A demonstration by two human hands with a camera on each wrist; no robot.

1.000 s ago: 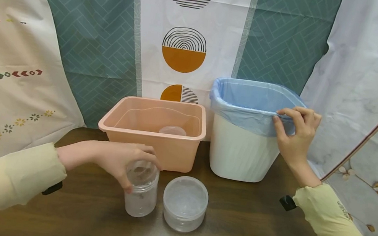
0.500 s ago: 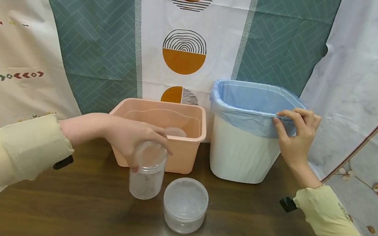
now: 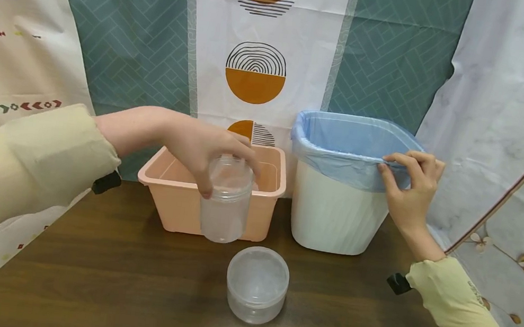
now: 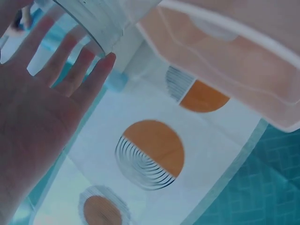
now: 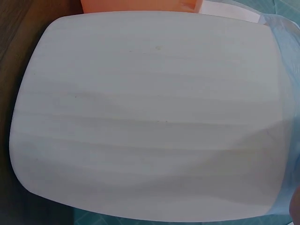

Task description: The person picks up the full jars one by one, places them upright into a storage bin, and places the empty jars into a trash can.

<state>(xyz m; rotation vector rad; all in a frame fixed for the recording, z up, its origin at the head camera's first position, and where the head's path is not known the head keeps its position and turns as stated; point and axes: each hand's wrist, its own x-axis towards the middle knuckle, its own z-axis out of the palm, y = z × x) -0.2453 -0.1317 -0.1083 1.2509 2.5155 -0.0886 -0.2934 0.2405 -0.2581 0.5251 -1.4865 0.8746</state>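
Note:
My left hand [image 3: 211, 147] grips a tall clear plastic jar [image 3: 224, 213] from above, thumb on one side and fingers round the other. The jar is lifted off the table, upright, in front of the pink basin [image 3: 176, 205]. In the left wrist view the fingers [image 4: 86, 70] lie along the jar [image 4: 105, 21]. My right hand [image 3: 413, 185] pinches the front rim of the blue bag [image 3: 334, 163] that lines a white bin [image 3: 333, 213]. A short, wide clear jar [image 3: 256, 285] stands on the table.
Inside the basin, a clear round item is mostly hidden behind the left hand; its pale edge shows in the left wrist view. The bin stands right of the basin. A patterned cloth [image 3: 150, 40] hangs behind both on the dark wooden table [image 3: 134, 283].
The left hand has raised the tall jar from beside the short jar and carried it up, slightly right, towards the basin. The right hand has stayed on the bag's rim.

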